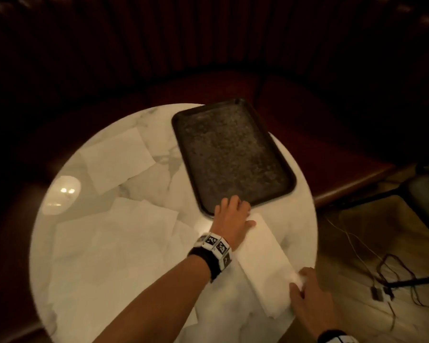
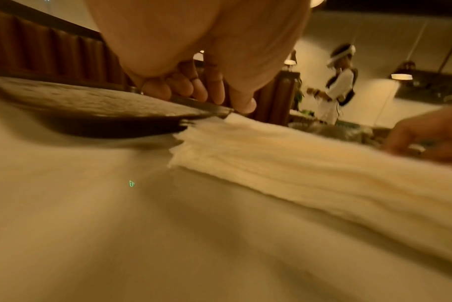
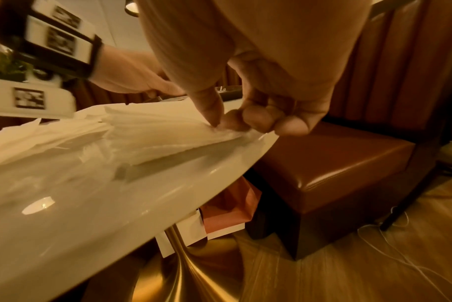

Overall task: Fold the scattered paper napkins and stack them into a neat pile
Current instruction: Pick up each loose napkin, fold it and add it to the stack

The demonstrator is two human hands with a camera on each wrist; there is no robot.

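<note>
A folded white napkin (image 1: 263,263) lies slantwise on the round marble table (image 1: 159,179), near its right edge. My left hand (image 1: 233,214) rests flat on the napkin's far end, fingertips touching the near rim of the dark tray (image 1: 230,154). In the left wrist view the fingers (image 2: 193,87) reach straight down to the tray's rim (image 2: 201,106) beside the folded napkin (image 2: 310,167). My right hand (image 1: 305,290) pinches the napkin's near right corner; thumb and forefinger (image 3: 211,114) meet on the folded napkin (image 3: 168,130). Unfolded napkins (image 1: 117,159) (image 1: 134,233) lie spread on the left.
The tray holds nothing and overhangs the table's far right side. A red padded bench (image 3: 335,173) curves behind and to the right. Cables (image 1: 382,280) lie on the wooden floor at right. The table's gold pedestal (image 3: 183,265) stands underneath. A person in white (image 2: 335,92) stands far off.
</note>
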